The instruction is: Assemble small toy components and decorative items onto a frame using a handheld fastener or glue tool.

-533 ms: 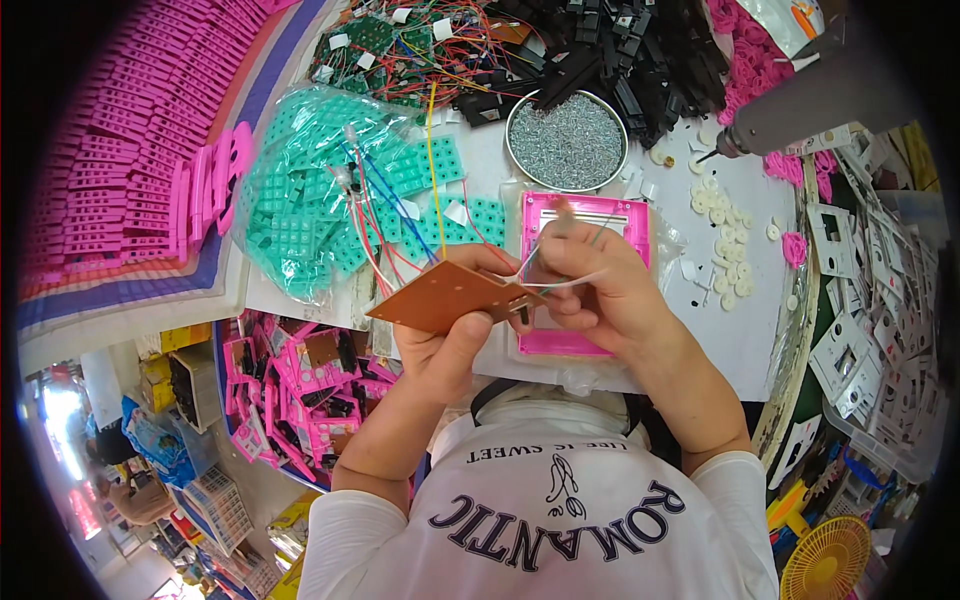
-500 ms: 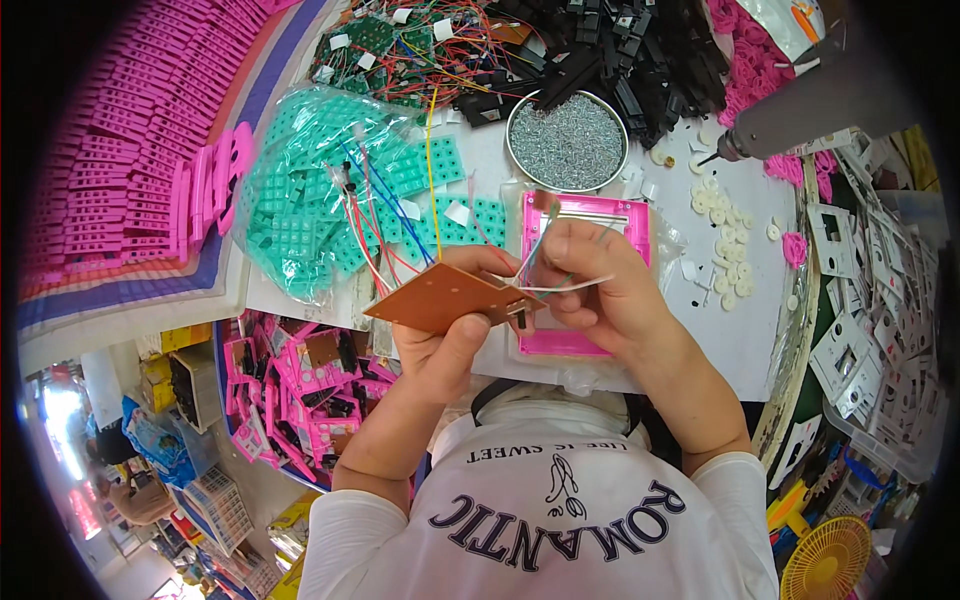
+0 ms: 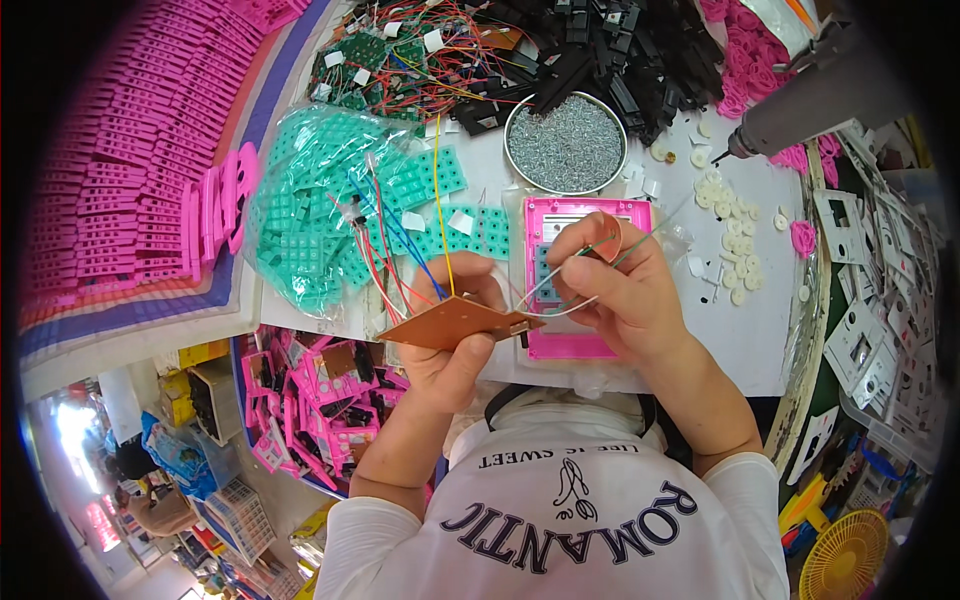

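My left hand (image 3: 452, 368) is closed around the edge of a brown circuit board (image 3: 455, 322), thumb beneath and fingers behind. Red, white, blue and yellow wires (image 3: 405, 240) rise from the board, and a small black slide switch sits at its right end. The fingertips of my right hand (image 3: 635, 300) pinch thin wires that run from the board, beside a small copper-coloured disc (image 3: 608, 238). Whether the fingers also grip the disc is hard to see. Below both hands lies an open pink plastic case (image 3: 570, 346) with a teal keypad (image 3: 546, 280) partly in view inside it.
Behind the case stands a round tin of screws (image 3: 566, 145). Teal keypads in a clear bag (image 3: 300, 210) lie left. A dark electric screwdriver (image 3: 790, 105) hangs at right, above small white plastic parts (image 3: 735, 240). Pink casings (image 3: 140, 150), wired boards (image 3: 370, 60) and black parts (image 3: 620, 60) surround the area.
My right hand has turned and moved slightly right, bringing the copper-coloured disc along to the right and down. The left hand with the board has shifted slightly right in the picture.
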`<state>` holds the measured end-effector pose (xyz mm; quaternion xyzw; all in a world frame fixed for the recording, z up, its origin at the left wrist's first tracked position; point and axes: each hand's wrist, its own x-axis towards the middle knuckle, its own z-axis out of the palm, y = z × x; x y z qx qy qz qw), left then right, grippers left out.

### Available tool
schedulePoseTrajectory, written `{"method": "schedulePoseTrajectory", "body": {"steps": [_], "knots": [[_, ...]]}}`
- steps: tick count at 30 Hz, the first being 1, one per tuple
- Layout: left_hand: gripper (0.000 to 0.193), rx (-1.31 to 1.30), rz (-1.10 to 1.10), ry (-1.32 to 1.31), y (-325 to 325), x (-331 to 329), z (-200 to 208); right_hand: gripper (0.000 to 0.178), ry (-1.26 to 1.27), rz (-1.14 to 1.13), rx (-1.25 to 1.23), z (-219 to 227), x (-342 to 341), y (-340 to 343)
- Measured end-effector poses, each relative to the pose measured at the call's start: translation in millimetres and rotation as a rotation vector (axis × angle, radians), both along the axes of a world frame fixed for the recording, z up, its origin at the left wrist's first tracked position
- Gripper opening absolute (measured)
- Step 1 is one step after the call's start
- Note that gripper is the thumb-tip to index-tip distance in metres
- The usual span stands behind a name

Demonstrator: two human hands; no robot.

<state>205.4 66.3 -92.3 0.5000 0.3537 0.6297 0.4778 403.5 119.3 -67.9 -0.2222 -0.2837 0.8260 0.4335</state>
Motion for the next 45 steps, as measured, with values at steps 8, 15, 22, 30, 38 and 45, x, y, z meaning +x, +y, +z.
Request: {"method": "schedulePoseTrajectory", "body": {"steps": [8, 15, 22, 30, 38, 45], "knots": [[0.044, -0.273, -0.143, -0.213, -11, 0, 14, 0.020, -0.365, -0.310, 0.586, -14, -14, 10], [0.035, -0.239, -0.275, -0.400, -4, -9, 5, 0.017, -0.459, -0.275, 0.698, -8, -12, 10], [0.037, -0.248, -0.228, -0.422, -2, -11, 2, 0.026, -0.163, -0.385, 0.786, 2, -5, 0], [0.042, -0.245, -0.115, -0.342, -4, -8, 1, 0.023, -0.358, -0.391, 0.927, 6, 10, -14], [0.033, -0.158, -0.281, -0.445, -6, -14, -3, 0.015, -0.068, -0.031, -0.101, -11, 6, -22], [0.026, -0.222, -0.373, -0.581, -12, -11, 5, 0.016, -0.276, -0.230, 0.311, -7, -16, 17]]}}
